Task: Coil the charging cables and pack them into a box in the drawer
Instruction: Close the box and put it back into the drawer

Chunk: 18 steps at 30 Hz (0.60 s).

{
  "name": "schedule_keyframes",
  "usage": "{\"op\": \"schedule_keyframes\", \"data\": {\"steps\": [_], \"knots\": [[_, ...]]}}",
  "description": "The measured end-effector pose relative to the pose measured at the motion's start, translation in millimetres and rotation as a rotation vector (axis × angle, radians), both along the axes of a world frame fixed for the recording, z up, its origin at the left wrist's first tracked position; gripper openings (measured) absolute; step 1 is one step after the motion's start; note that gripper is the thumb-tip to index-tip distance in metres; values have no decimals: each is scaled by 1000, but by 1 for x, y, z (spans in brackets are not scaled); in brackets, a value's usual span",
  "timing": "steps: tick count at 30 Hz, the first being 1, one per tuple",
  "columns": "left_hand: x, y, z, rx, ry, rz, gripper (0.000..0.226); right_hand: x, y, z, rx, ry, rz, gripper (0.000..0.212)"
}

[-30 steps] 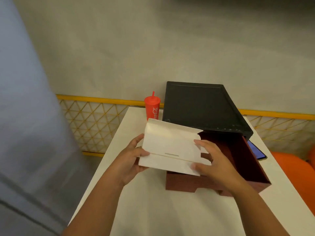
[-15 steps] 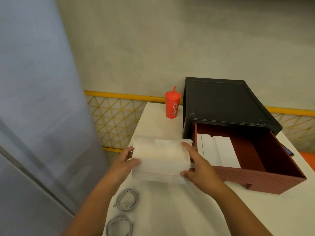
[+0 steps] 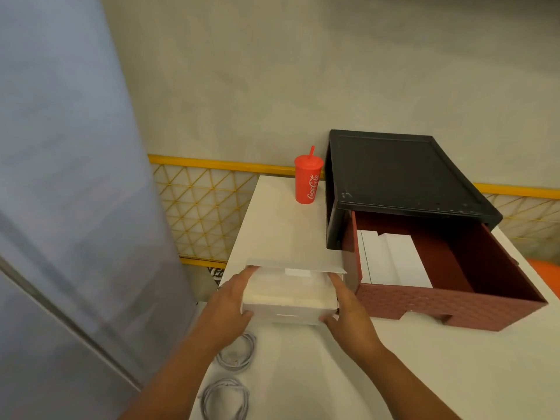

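Note:
A white cardboard box (image 3: 289, 298) with its lid flap open toward the back sits on the white table (image 3: 409, 374), left of the drawer. My left hand (image 3: 230, 301) holds its left side, thumb at the front corner. My right hand (image 3: 345, 310) holds its right side the same way. Two coiled grey charging cables lie near the table's left front edge: one cable (image 3: 238, 354) just behind my left wrist, the other cable (image 3: 225, 400) closer to me. The dark red drawer (image 3: 454, 307) stands pulled out of its black housing (image 3: 403, 171), with white items (image 3: 394, 262) inside.
A red cup with a straw (image 3: 307, 181) stands at the table's back, beside the black housing. A grey panel (image 3: 66, 207) rises close on the left. A yellow lattice fence (image 3: 206, 207) runs behind the table. Something orange (image 3: 545, 268) shows at the far right.
Both hands have carried the white box from over the drawer leftward and down onto the table. The view has swung left, bringing the two coiled cables into sight.

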<state>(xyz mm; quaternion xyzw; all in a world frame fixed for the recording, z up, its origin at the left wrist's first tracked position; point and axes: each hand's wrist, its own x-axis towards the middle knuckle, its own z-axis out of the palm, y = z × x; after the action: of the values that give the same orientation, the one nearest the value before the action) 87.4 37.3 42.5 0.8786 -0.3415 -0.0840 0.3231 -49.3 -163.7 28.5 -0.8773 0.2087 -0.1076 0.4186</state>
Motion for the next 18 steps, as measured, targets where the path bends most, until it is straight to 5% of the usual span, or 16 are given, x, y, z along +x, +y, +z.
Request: {"op": "schedule_keyframes", "data": {"steps": [7,11,14,18], "knots": [[8,8,-17,89,-86,85,73,2,31,-13,-346,-122,-36,74],[14,13,-28,119,-50,125,72,14,61,-23,-649,-97,354,49],[16,15,-30,161,-47,135,72,26,80,-34,-637,93,666,48],[17,17,-32,212,-39,137,75,32,91,-44,-636,265,782,48]]}}
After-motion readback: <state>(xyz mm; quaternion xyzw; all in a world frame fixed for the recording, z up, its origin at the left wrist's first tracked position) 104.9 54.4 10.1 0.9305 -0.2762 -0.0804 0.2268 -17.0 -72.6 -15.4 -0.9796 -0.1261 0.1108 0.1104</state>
